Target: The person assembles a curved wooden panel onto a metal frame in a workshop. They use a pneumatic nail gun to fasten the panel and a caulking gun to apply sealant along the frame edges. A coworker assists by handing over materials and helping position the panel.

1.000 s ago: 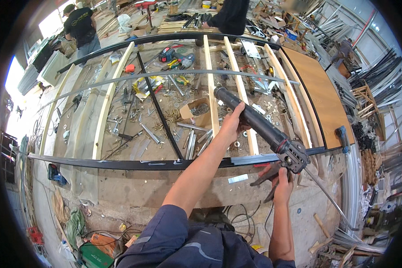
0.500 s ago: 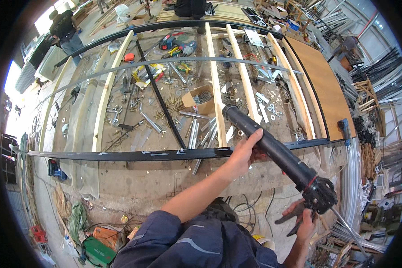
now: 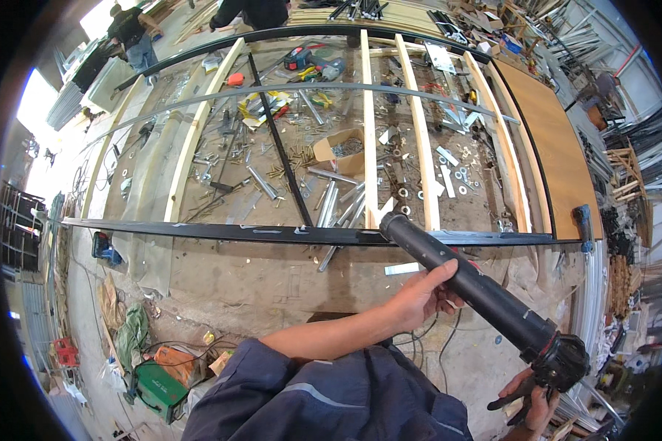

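Observation:
A black tubular caulking gun (image 3: 485,290) slants across in front of me, its front end pointing away and to the left. My left hand (image 3: 428,295) is closed round the middle of the tube from beneath, thumb lying on top. At the rear end, my right hand (image 3: 535,408) grips the handle and trigger, partly hidden by the gun. The tube's front end and pale tip lie over the dark near rail (image 3: 272,234) of a large frame. Pale wooden slats (image 3: 370,132) cross that frame; whether the tip touches anything I cannot tell.
Inside the frame lie an open cardboard box (image 3: 338,154) of small hardware, metal tubes (image 3: 329,202), cordless tools (image 3: 298,59) and scattered screws. A brown panel (image 3: 548,140) covers the right end. Cables and a green case (image 3: 158,389) lie on the floor. Another person (image 3: 132,40) stands far left.
The caulking gun has come back toward me, its front end moving from beyond the near rail to over it. Both hands keep their hold. The view has shifted slightly.

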`<action>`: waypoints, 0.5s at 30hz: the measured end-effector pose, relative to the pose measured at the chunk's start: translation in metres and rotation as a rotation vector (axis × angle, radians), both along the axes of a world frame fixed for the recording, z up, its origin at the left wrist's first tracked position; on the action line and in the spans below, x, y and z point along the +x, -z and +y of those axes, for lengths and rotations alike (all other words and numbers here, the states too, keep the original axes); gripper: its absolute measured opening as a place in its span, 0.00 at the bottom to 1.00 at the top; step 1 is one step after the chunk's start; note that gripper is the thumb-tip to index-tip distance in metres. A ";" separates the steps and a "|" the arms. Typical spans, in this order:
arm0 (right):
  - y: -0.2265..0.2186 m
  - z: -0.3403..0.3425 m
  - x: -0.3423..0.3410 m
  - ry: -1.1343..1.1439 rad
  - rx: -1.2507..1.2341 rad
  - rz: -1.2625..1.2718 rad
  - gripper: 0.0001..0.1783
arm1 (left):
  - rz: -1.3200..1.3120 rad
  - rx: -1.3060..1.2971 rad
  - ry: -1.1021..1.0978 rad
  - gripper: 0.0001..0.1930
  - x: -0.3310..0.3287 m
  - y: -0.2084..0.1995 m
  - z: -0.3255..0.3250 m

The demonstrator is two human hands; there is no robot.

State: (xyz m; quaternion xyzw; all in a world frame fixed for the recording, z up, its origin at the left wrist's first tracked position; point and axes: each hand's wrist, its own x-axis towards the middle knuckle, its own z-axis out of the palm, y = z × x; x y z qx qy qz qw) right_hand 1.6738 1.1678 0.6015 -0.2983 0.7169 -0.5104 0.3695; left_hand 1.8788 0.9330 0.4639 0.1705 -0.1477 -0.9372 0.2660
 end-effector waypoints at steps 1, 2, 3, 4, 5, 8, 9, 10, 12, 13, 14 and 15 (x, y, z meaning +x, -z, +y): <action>-0.006 0.000 -0.002 -0.067 0.010 0.032 0.38 | 0.005 0.017 0.006 0.27 -0.001 0.001 0.003; -0.009 -0.006 -0.004 -0.109 0.003 0.038 0.38 | 0.007 0.024 0.000 0.26 -0.002 0.001 0.008; -0.012 -0.010 0.000 -0.113 -0.015 0.047 0.39 | -0.020 0.050 0.031 0.26 -0.008 0.005 0.008; -0.015 -0.016 0.004 -0.115 -0.034 0.059 0.39 | -0.004 0.077 0.059 0.26 -0.012 0.006 0.009; -0.014 -0.027 0.005 -0.146 -0.053 0.054 0.39 | 0.011 0.083 0.050 0.26 -0.010 0.002 0.008; -0.016 -0.053 0.021 -0.195 -0.119 0.062 0.40 | 0.017 0.067 -0.044 0.25 0.010 -0.010 -0.002; -0.016 -0.058 0.032 -0.188 -0.160 0.075 0.40 | 0.013 0.046 -0.063 0.25 0.017 -0.014 -0.009; -0.012 -0.067 0.044 -0.186 -0.212 0.084 0.40 | 0.039 -0.068 -0.151 0.24 0.029 -0.017 -0.023; 0.003 -0.102 0.071 -0.252 -0.333 0.056 0.40 | -0.018 -0.122 -0.331 0.24 0.075 -0.024 -0.048; 0.013 -0.121 0.087 -0.289 -0.377 0.018 0.41 | -0.083 -0.113 -0.433 0.24 0.103 -0.032 -0.059; 0.023 -0.138 0.106 -0.305 -0.417 -0.009 0.41 | -0.138 -0.110 -0.510 0.24 0.128 -0.043 -0.072; 0.025 -0.153 0.125 -0.314 -0.364 -0.097 0.41 | -0.122 -0.112 -0.584 0.26 0.152 -0.048 -0.084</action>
